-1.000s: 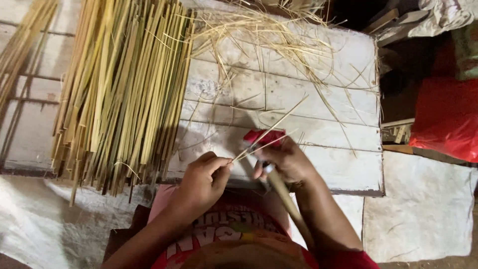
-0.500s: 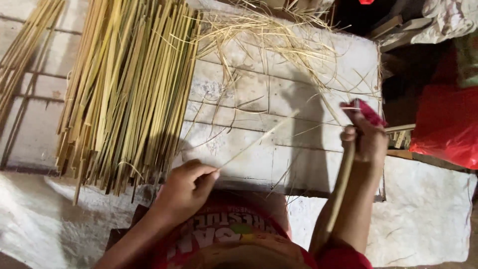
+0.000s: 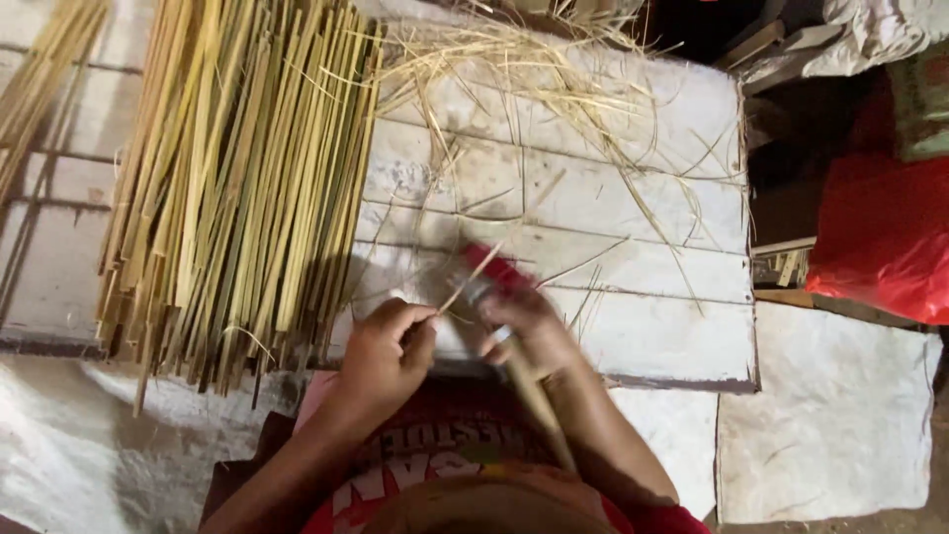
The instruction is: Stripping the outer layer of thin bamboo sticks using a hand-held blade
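Two hands meet just below the middle of the view, over a white-painted board [image 3: 633, 297] that we see lying flat. Our left hand [image 3: 388, 348] is curled closed, thumb and forefinger pinching the lower end of a thin bamboo sliver [image 3: 473, 277], which slants up toward 1 o'clock from the grip. Our right hand [image 3: 524, 331] sits just beside it at 3 o'clock, fingers wrapped shut around a knife with a red blade [image 3: 494, 269]; the hand is blurred, so we cannot tell exactly where the blade meets the sliver, though the two cross or touch near the fingertips. A long pale wooden handle [image 3: 539, 410] runs from that hand down toward 5 o'clock, along the forearm.

At 10 o'clock from the hands a thick bundle of split bamboo strips [image 3: 237, 168] lies lengthwise, its lower ends near the left hand. Loose straw-coloured shavings [image 3: 524, 69] are scattered across the board at 12 o'clock. A red plastic bag [image 3: 880, 237] rests well apart at 3 o'clock.
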